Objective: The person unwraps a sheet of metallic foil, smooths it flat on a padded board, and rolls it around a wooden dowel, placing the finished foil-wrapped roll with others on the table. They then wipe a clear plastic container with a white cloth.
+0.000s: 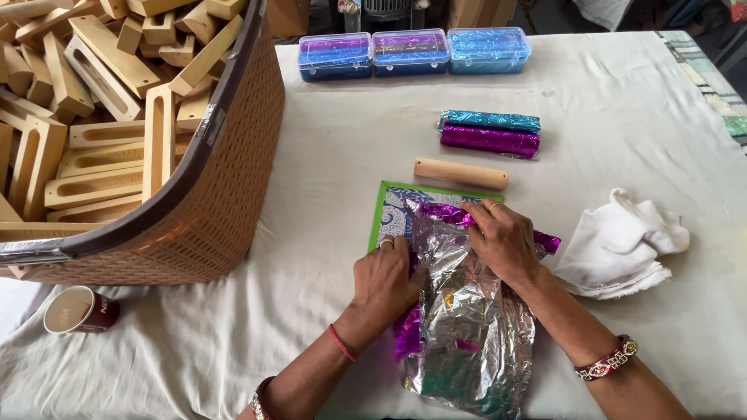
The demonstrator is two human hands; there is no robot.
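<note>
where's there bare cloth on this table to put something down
Free: the stretch between the wicker basket and the green-edged board; the far right past the wrapped rolls; the near left beside the paper cup. Crowded: the centre, where both hands press the foil sheet, with the white cloth alongside.

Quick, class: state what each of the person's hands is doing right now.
Left hand: fingers curled down, pressing the crinkled foil sheet.
Right hand: fingers bent, pressing the foil's purple folded edge; grip cannot be told.
</note>
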